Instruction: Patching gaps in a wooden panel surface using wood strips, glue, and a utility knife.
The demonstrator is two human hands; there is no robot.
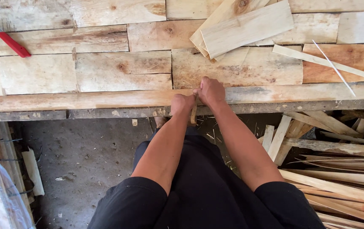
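Wood sliver [194,113] pinched between both hands' fingers [199,90]

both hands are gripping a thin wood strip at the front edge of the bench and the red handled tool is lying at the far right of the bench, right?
Not quite. The red-handled tool lies at the far left of the bench, not the right, as the head view shows. The rest holds: the left hand and right hand grip a thin wood strip at the front edge.

A surface [105,68] of rough wooden boards carries a stack of thin wood sheets [245,27], a long wood strip [317,60], a thin white stick [333,68] and a red-handled tool [11,42].
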